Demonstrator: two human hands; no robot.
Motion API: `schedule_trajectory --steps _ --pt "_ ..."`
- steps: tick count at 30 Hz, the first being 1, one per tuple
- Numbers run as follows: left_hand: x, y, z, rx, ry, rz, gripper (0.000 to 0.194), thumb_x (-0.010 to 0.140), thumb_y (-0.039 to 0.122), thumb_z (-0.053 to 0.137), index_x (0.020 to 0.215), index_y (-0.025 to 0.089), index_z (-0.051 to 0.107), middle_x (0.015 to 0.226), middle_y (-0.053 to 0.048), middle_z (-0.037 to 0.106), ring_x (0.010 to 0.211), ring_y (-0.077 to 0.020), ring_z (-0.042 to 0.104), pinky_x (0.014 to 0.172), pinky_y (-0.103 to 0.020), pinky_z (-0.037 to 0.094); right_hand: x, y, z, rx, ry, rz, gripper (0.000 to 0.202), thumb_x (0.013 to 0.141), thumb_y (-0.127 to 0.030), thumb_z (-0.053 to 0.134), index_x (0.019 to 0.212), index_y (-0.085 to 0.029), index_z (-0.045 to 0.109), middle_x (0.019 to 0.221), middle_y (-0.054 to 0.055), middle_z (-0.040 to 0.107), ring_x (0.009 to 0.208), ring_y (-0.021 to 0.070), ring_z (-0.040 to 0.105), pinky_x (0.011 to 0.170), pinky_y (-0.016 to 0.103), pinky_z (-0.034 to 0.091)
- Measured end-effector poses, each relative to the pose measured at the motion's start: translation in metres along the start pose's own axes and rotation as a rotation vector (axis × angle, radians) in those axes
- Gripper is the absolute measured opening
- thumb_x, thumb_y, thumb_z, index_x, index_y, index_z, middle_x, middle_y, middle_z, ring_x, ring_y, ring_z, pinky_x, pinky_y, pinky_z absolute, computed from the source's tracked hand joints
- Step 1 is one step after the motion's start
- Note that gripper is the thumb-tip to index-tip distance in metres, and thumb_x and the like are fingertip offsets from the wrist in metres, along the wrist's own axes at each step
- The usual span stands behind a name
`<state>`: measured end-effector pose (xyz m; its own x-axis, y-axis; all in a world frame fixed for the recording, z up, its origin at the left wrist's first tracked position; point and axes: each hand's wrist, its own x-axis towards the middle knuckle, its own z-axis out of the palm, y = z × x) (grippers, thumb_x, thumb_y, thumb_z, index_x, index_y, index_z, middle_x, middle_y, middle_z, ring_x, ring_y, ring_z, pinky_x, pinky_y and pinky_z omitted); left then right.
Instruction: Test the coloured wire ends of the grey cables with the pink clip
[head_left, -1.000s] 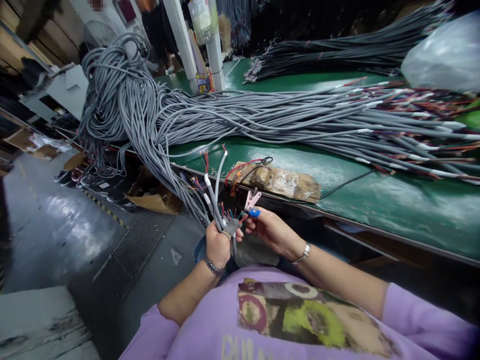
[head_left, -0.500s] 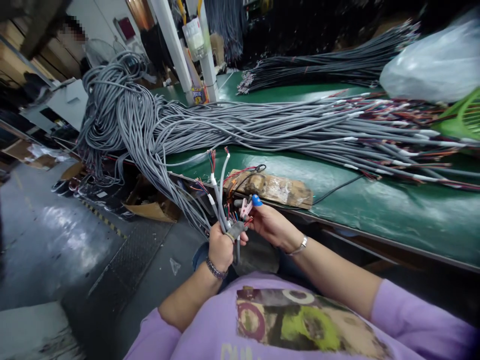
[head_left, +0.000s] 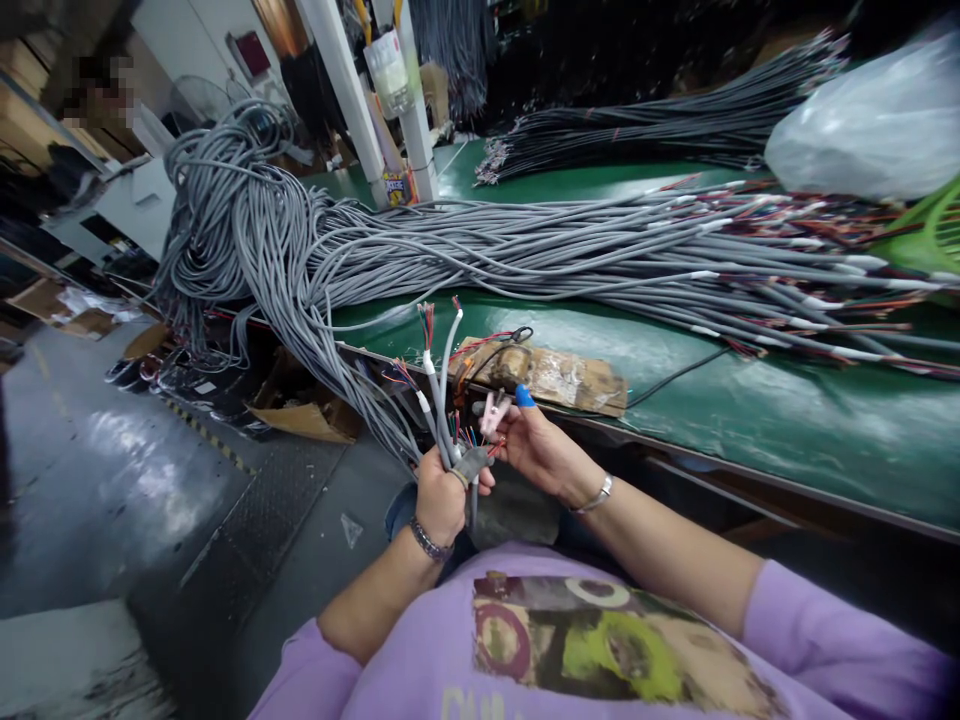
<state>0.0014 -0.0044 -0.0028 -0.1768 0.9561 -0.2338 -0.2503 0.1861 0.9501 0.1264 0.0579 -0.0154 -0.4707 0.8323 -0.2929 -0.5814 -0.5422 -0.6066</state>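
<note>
My left hand (head_left: 441, 495) is closed round several grey cables (head_left: 435, 400) whose stripped ends point upward, showing thin coloured wires. A grey cover wraps my left thumb. Just right of it is my right hand (head_left: 544, 450), with a blue cover on the raised thumb, which stands apart from the fingers. Its fingertips are close to short red wires (head_left: 496, 447) by my left thumb; whether they touch is unclear. A pink clip (head_left: 494, 412) sits at the bench edge beside my right fingers, partly in front of a worn wooden board (head_left: 577, 385).
Long grey cables (head_left: 480, 250) stretch across the green bench (head_left: 787, 430) and hang over its left edge. Behind them lie a dark cable bundle (head_left: 637, 140), a plastic bag (head_left: 862, 130) and a green basket (head_left: 926, 230). A cardboard box (head_left: 300, 415) stands below on the floor.
My right hand has shifted slightly up and right, its blue-covered thumb drawing away from the pink clip. My left hand keeps its grip on the cables.
</note>
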Motion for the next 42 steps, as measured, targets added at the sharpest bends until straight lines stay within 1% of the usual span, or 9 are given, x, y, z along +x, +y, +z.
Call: schedule_trajectory --steps 3,8,15,19,26,29,34,37,42 --pt "-0.003 -0.001 -0.003 0.0 0.004 0.015 0.026 0.067 0.036 0.073 0.066 0.013 0.061 0.049 0.0 0.06 0.042 -0.0094 0.053 0.042 -0.02 0.044 -0.003 -0.003 0.0 0.019 -0.018 0.032 0.044 0.078 -0.061 0.058 0.078 -0.018 0.063 0.07 0.002 0.062 0.059 0.0114 0.053 0.058 0.025 0.047" --pt "-0.004 -0.002 -0.004 -0.027 0.051 0.056 0.028 0.068 0.038 0.073 0.063 0.013 0.06 0.05 -0.001 0.061 0.043 -0.0092 0.054 0.043 -0.02 0.044 -0.003 -0.004 0.002 0.021 -0.022 0.003 0.03 0.076 -0.046 0.069 0.082 -0.017 0.068 0.073 0.002 0.065 0.063 0.0105 0.058 0.061 0.023 0.05" --pt "0.0 -0.003 0.001 -0.033 0.073 0.057 0.03 0.068 0.039 0.073 0.063 0.013 0.059 0.05 0.0 0.06 0.043 -0.009 0.054 0.043 -0.02 0.044 -0.004 -0.003 0.002 0.053 -0.037 -0.01 0.025 0.077 -0.04 0.07 0.085 -0.017 0.07 0.07 0.001 0.066 0.064 0.0111 0.059 0.064 0.024 0.05" --pt "0.004 -0.004 0.002 -0.033 0.063 0.047 0.028 0.069 0.038 0.072 0.066 0.013 0.059 0.05 0.0 0.06 0.042 -0.0087 0.053 0.042 -0.019 0.044 -0.003 -0.002 0.002 0.07 -0.009 -0.02 0.021 0.078 -0.038 0.07 0.085 -0.018 0.071 0.075 0.003 0.069 0.068 0.0125 0.06 0.067 0.026 0.049" --pt "0.003 -0.005 0.003 0.0 0.041 0.01 0.028 0.068 0.037 0.073 0.066 0.013 0.058 0.049 0.001 0.06 0.041 -0.0085 0.053 0.042 -0.019 0.044 0.0 0.002 0.002 0.043 0.024 -0.063 0.025 0.072 -0.041 0.075 0.081 -0.018 0.07 0.076 0.002 0.07 0.068 0.0125 0.058 0.065 0.026 0.046" --pt "0.003 -0.005 0.002 0.006 0.051 0.019 0.028 0.068 0.038 0.073 0.066 0.013 0.058 0.049 0.0 0.06 0.041 -0.0086 0.053 0.042 -0.019 0.044 -0.001 0.002 0.002 0.051 0.005 -0.049 0.026 0.074 -0.044 0.072 0.082 -0.019 0.069 0.077 0.001 0.069 0.068 0.0117 0.058 0.066 0.026 0.047" --pt "0.0 -0.007 -0.003 0.012 0.063 0.04 0.027 0.068 0.037 0.072 0.067 0.013 0.059 0.049 0.0 0.06 0.041 -0.0092 0.053 0.041 -0.02 0.044 -0.005 0.001 -0.001 0.067 -0.055 0.008 0.034 0.076 -0.054 0.065 0.075 -0.02 0.066 0.074 0.0 0.067 0.066 0.0108 0.059 0.065 0.024 0.049" --pt "-0.003 -0.008 -0.008 0.005 0.064 0.051 0.026 0.069 0.036 0.072 0.066 0.013 0.059 0.05 0.0 0.06 0.042 -0.0095 0.054 0.042 -0.02 0.044 -0.006 -0.001 -0.004 0.041 -0.058 0.046 0.038 0.079 -0.058 0.06 0.079 -0.02 0.066 0.074 0.001 0.066 0.065 0.0114 0.059 0.063 0.025 0.05" --pt "-0.007 -0.01 -0.012 0.012 0.057 0.07 0.027 0.07 0.037 0.071 0.067 0.013 0.061 0.051 0.0 0.061 0.043 -0.0092 0.054 0.044 -0.02 0.045 -0.005 -0.005 -0.001 -0.076 -0.008 0.059 0.033 0.075 -0.051 0.068 0.078 -0.018 0.065 0.071 0.0 0.063 0.06 0.0104 0.057 0.058 0.023 0.05"
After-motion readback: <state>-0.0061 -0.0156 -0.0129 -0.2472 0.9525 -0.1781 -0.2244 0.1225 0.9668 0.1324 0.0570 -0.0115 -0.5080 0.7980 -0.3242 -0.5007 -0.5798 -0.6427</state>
